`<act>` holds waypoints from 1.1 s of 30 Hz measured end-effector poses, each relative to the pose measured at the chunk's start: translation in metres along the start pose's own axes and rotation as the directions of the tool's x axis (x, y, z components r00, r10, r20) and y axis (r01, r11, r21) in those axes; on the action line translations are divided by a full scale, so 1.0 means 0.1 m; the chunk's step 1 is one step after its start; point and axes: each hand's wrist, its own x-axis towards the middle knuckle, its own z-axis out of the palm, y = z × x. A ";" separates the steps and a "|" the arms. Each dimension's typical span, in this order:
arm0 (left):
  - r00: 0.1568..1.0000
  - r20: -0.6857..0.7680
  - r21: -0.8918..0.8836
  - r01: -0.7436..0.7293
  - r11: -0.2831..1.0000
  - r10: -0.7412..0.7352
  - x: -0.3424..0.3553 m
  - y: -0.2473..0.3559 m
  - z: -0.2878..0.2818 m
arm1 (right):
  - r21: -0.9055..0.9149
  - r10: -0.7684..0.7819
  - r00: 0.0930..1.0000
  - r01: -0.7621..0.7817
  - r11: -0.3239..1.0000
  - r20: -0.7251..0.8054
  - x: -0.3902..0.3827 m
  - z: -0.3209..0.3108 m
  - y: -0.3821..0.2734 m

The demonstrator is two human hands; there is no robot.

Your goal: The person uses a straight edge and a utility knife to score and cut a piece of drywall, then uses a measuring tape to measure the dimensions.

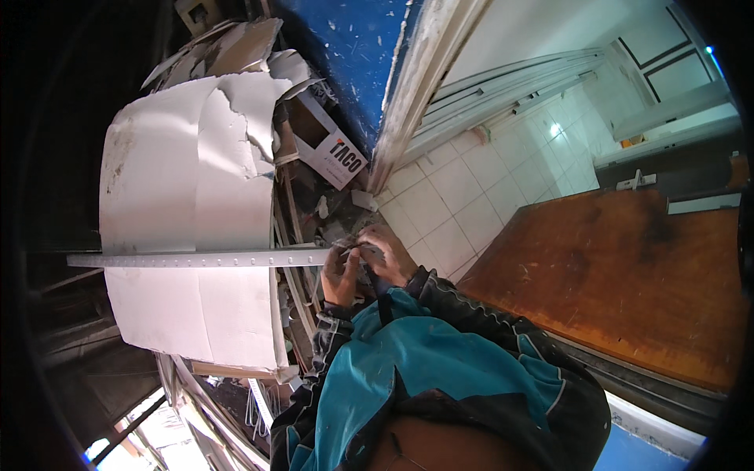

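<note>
A long pale metal strip (212, 260) with a row of holes or bumps along it lies across a large white cardboard sheet (188, 173). Its right end reaches my left hand (339, 279), whose fingers are closed at that end. Beside it my right hand (390, 255) has its fingers bent in a pinch, with the fingertips meeting those of my left hand. Whatever small thing sits between the right fingertips is hidden. The cardboard is creased, with a torn upper right edge.
A white printed carton (334, 157) stands open beyond my hands, near a blue panel (345, 55) and a worn door frame (420, 86). A brown wooden panel (620, 275) fills the right side. White floor tiles (455, 188) lie beyond the frame. Metal lengths (196, 408) lean at lower left.
</note>
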 end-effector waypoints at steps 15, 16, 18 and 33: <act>0.924 -0.228 -0.566 0.131 0.814 -0.308 0.56 -0.32 0.37 | 0.103 0.697 0.714 -0.699 0.707 0.061 0.56 -0.99 3.49; 0.897 -0.259 -0.583 0.152 0.798 -0.359 0.46 -0.36 0.29 | -0.003 0.725 0.689 -0.725 0.689 0.015 0.68 -1.03 3.98; 0.849 -0.274 -0.595 0.219 0.773 -0.451 0.43 -0.40 0.40 | -0.070 0.781 0.622 -0.782 0.619 -0.051 0.89 -1.20 4.83; 0.418 -0.732 -0.178 0.645 0.743 -0.538 -0.01 0.06 0.23 | -0.321 0.764 0.641 -0.741 0.590 -0.077 3.04 -0.56 7.22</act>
